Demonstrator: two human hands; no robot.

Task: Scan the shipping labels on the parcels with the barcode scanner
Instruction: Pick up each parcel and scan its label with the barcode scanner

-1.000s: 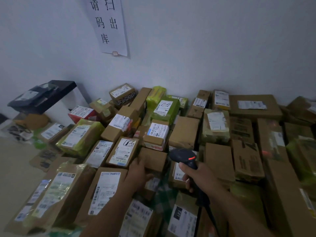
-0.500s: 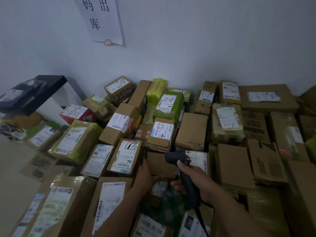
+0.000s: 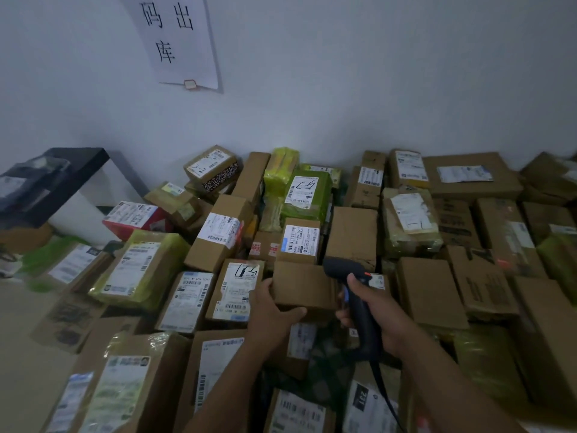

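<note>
Cardboard parcels [image 3: 351, 232] lie packed edge to edge from the white wall [image 3: 343, 89] down to the bottom of the view, with only narrow slots between them. The one open stretch is the pale floor [image 3: 22, 345] at the left edge. A black table [image 3: 84, 160] stands in the left corner, and a paper sign [image 3: 178, 42] hangs on the wall above the pile.

The plain brown box [image 3: 304, 284] sits mid-pile. A marker-scribbled labelled box [image 3: 237, 290] is just beside it on the left, another labelled box [image 3: 301, 240] stands behind it, and what looks like green checked cloth [image 3: 324, 364] shows below it.

The left hand [image 3: 274, 310] grips the plain brown box at its near left corner, fingers and thumb curled round it. The right hand [image 3: 379, 310] wraps the handle of the barcode scanner [image 3: 342, 267]. The scanner's head is just beside the box's right edge, and its cable [image 3: 382, 389] trails downward.
</note>
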